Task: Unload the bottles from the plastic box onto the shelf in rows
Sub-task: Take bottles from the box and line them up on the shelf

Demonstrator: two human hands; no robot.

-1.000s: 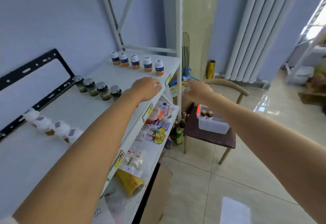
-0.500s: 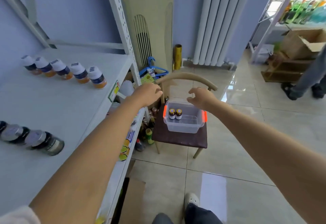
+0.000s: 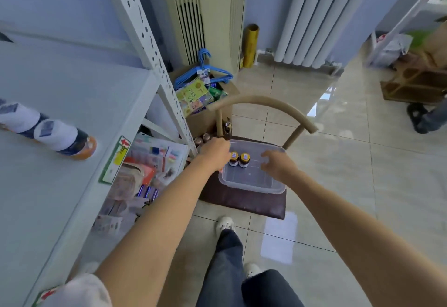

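A: What takes up the left side?

B: A white metal shelf [image 3: 79, 103], with white-capped bottles [image 3: 63, 137] lying near its front edge and packets crowded on the tier beneath.

A: And in front of the person?

B: A chair [image 3: 244, 200] with a brown seat and a curved wooden back. A clear plastic box [image 3: 251, 183] sits on the seat.

A: What is in the box?

B: Two small dark bottles [image 3: 239, 159] with yellow labels, upright and side by side at the box's far left end.

A: And the hands?

B: The left hand [image 3: 215, 150] reaches to the box's left rim beside those two, fingers curled; whether it grips anything cannot be told. The right hand [image 3: 275, 162] hovers over the box's right part, fingers spread, holding nothing.
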